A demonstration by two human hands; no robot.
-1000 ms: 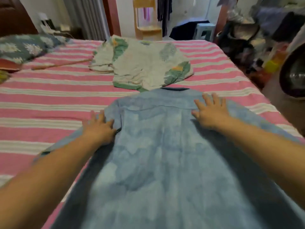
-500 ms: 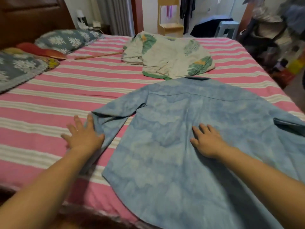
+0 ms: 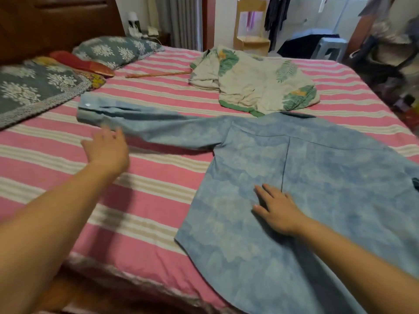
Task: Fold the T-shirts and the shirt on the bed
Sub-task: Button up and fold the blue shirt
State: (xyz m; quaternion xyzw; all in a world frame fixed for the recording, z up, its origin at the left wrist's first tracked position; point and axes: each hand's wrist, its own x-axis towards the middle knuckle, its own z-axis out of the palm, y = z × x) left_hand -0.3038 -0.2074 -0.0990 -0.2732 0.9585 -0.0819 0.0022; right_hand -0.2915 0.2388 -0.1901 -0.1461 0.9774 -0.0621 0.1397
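Striped bed (image 3: 147,184), right hand (image 3: 277,209) flat on blue shirt (image 3: 317,177), left hand (image 3: 107,148) spread beside its sleeve (image 3: 145,125)

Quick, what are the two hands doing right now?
Left hand: open, fingers spread beside the blue shirt's sleeve, holding nothing.
Right hand: open, resting flat on the blue shirt.

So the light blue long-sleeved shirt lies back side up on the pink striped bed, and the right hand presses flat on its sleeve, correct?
Not quite. In the head view the right hand presses flat on the light blue long-sleeved shirt's back panel, not its sleeve. The rest is right.
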